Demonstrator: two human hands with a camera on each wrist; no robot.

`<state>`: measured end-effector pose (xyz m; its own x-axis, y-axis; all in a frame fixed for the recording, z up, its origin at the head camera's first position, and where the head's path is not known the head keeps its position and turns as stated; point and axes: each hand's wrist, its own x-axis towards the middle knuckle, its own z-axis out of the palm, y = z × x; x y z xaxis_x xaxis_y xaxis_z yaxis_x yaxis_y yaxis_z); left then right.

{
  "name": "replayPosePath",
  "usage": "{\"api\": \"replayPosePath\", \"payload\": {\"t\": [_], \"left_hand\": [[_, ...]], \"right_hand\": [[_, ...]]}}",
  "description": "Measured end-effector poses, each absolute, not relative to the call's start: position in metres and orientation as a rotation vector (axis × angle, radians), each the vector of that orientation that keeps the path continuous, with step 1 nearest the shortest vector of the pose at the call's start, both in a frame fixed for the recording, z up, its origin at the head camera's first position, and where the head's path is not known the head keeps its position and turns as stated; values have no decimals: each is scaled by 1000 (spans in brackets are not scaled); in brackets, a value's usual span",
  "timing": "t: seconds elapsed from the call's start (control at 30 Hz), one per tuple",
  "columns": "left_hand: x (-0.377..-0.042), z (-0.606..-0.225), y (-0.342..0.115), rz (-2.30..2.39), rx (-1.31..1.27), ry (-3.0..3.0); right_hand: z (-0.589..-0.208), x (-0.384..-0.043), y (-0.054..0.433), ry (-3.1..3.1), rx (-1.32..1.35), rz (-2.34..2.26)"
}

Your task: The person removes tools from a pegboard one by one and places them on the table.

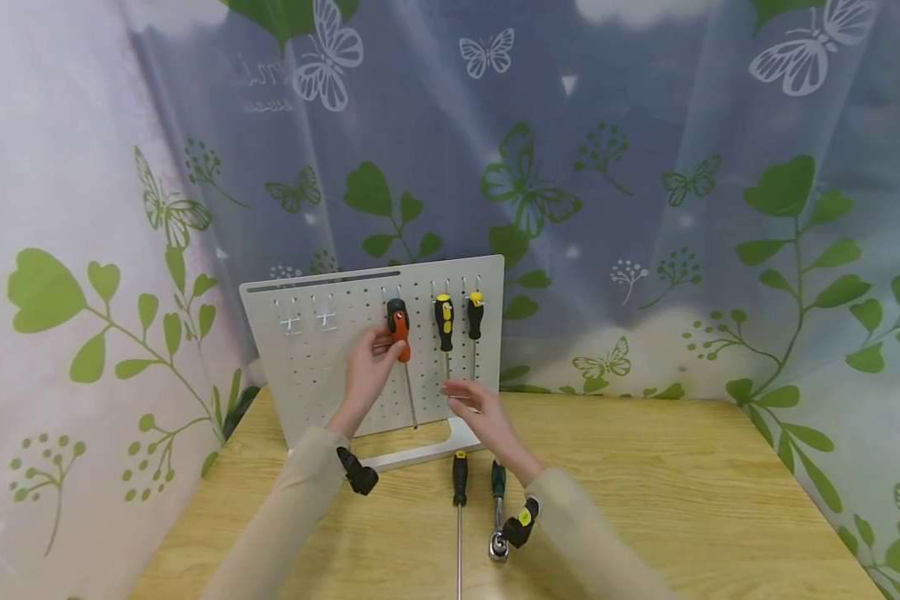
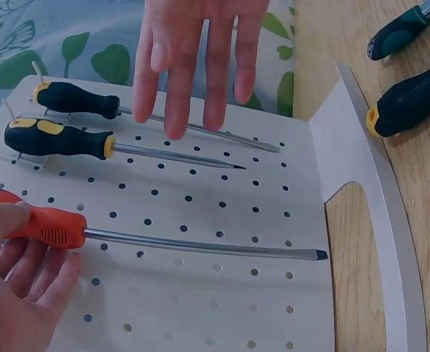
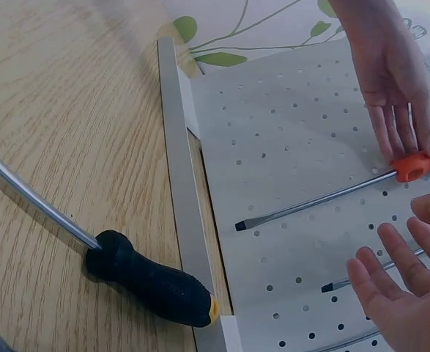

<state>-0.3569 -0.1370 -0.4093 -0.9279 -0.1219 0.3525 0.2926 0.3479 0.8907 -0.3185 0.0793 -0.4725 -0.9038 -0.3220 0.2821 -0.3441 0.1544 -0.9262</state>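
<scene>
Thumb and fingers of my left hand point(image 1: 366, 373) pinch the lower handle of an orange-and-black screwdriver point(image 1: 401, 333). Its handle is up at a hook on the white pegboard point(image 1: 322, 367), and its flat tip points down in front of the holes. Whether the hook bears it, I cannot tell. My right hand point(image 1: 487, 418) holds nothing; its fingers are spread loosely by the board's lower right. Above it hang two black-and-yellow screwdrivers, one with yellow grip patches point(image 1: 444, 321) and one with a yellow end point(image 1: 476, 317). In the left wrist view, the orange handle point(image 2: 59, 227) shows under the thumb.
On the wooden table point(image 1: 645, 483) lie another black-and-yellow screwdriver point(image 1: 460, 479) and a green-handled ratchet wrench point(image 1: 498, 492), below my right forearm. Two clear hooks point(image 1: 288, 321) sit at the board's upper left. A patterned curtain point(image 1: 607, 208) hangs behind.
</scene>
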Motion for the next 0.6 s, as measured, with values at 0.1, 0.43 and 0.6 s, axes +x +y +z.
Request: {"api": "replayPosePath", "payload": {"t": [0.1,0.43,0.6], "left_hand": [[-356,-408,-138,-1616,-141,-2258],[-344,-402,-135,-1785,-133,-2243],[-340,-400,-133,-1836,-139,-2221]], "right_hand": [[-474,-322,73,-2391,681,1943],[-488,-333,50,-2358,741,2063],[-490,-331,45,-2342,730,2115]]}}
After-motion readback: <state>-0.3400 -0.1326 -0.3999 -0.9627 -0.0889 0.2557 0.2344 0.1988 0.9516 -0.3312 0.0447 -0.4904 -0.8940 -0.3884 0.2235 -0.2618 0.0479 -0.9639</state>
